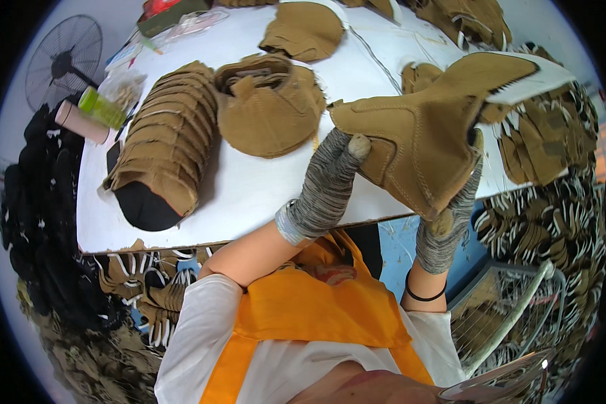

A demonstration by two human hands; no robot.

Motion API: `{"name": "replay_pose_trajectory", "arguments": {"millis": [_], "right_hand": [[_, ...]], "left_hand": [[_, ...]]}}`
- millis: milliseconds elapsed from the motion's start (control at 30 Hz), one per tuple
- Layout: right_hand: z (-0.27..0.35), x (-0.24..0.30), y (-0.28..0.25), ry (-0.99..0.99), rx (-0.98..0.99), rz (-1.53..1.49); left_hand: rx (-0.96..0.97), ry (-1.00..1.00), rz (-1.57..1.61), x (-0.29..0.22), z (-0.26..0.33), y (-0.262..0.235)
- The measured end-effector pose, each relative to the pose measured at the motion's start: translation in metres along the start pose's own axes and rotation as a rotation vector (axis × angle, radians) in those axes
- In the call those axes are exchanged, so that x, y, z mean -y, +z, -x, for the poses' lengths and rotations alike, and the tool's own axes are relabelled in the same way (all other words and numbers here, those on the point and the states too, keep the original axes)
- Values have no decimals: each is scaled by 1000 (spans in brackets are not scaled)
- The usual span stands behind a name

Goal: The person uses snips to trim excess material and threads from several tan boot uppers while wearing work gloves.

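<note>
Above the table's near right part I hold a brown boot upper (pixel 411 128) with curved stitching and a white piece jutting from its far right end. My left hand (pixel 333 175), in a grey striped knitted glove, is closed on its left edge, the thumb lying on the outer face. My right hand (pixel 451 219), gloved alike, is closed on the lower right edge; most of its fingers are hidden behind the upper. To the left stands a leaning row of nested brown pieces (pixel 172 128) with a black one at its near end. Beside it lies a bulky brown upper (pixel 269 121).
The white table (pixel 249 182) also bears brown pieces (pixel 303 30) at the back and a cable. A pink cylinder (pixel 81 121) and a green container (pixel 101 108) stand at the left edge near a fan (pixel 64 64). At right are piled uppers (pixel 535 141) and a wire basket (pixel 512 303).
</note>
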State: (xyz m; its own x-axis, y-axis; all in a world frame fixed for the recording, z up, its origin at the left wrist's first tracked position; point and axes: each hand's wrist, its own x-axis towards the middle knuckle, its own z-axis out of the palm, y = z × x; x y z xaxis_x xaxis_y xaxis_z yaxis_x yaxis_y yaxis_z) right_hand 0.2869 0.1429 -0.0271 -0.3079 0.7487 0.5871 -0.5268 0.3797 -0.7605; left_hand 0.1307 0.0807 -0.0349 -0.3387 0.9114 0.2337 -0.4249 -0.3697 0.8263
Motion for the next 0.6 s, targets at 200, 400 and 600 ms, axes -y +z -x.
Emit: {"name": "replay_pose_trajectory", "arguments": {"millis": [200, 400, 600], "right_hand": [[-49, 4, 22, -8, 9, 196], [-99, 2, 71, 137, 137, -53], [-93, 11, 93, 251, 93, -123]], "left_hand": [[-170, 355, -149, -41, -2, -6], [-192, 739, -626, -135, -4, -25], [-256, 732, -951, -244, 20, -42]]}}
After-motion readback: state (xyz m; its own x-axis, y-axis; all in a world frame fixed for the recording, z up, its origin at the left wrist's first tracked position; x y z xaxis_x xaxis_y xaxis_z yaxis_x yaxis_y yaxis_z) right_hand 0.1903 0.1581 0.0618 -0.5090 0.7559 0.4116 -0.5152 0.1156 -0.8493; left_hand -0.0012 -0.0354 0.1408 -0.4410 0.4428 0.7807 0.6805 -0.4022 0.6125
